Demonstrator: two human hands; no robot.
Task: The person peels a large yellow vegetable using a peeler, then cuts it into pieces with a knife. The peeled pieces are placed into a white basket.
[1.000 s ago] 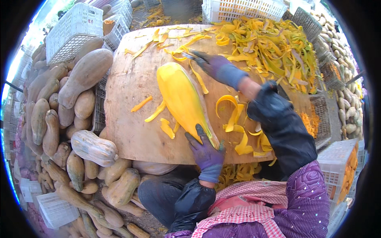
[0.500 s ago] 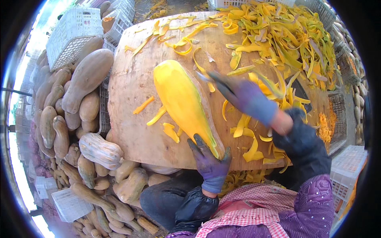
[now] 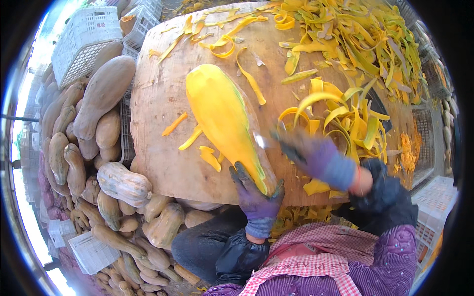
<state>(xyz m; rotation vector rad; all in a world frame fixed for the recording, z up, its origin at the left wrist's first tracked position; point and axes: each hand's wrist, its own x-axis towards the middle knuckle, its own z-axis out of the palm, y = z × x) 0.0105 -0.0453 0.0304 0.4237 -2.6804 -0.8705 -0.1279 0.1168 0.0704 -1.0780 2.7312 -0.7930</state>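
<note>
A large, long-necked squash lies on the wooden board, its narrow end toward me. Most of its upper face is bare yellow-orange, while a strip of skin remains along its right side. My left hand, in a purple glove with dark fingers, grips the narrow end, thumb on the right. Just right of the squash, my gloved right hand is closed around a peeler, smeared by motion; only a bright glint of its blade shows near the skin. Curled peel strips lie beyond that hand.
A big heap of peel covers the board's far right. Unpeeled squashes crowd the left side and the floor. White plastic crates stand at the far left, with another crate at the right.
My right hand has come nearer to me along the squash's right side with the peeler. More peel lies curled to the right. My left hand keeps its hold on the narrow end.
</note>
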